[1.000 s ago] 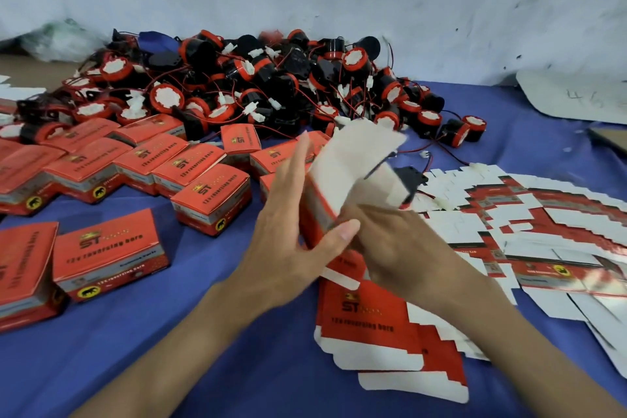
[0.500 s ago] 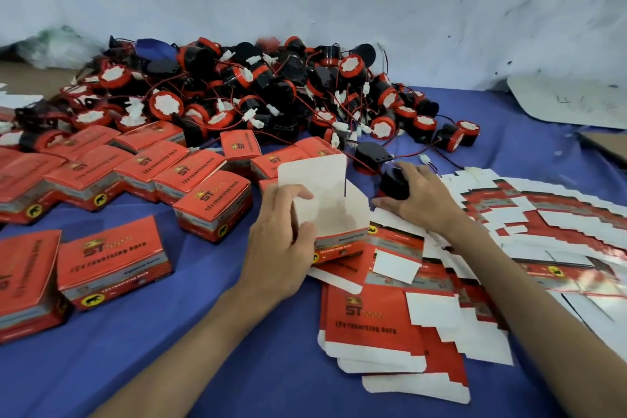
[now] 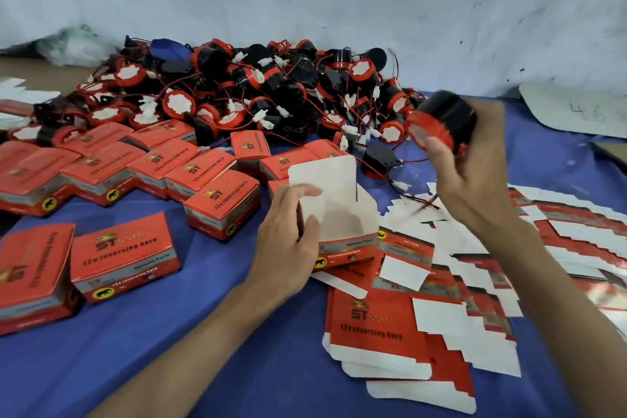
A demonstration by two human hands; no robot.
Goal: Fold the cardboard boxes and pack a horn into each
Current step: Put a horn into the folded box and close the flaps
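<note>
We see only our two arms, bare all the way to the picture's lower edge. The left forearm [image 3: 190, 343] and right forearm [image 3: 570, 299] are slim and uncovered. Our left hand [image 3: 288, 234] and right hand [image 3: 475, 187] are bare as well, with long, slender fingers [image 3: 298, 192]. The right hand's fingers are blurred, so we cannot make out the nails.

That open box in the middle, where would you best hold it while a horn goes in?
By its left side wall, from the left, as the left hand holds it now. The open box stands with its mouth up and lid flap raised behind, so a side hold likely leaves the top free for the horn in the right hand.
</note>
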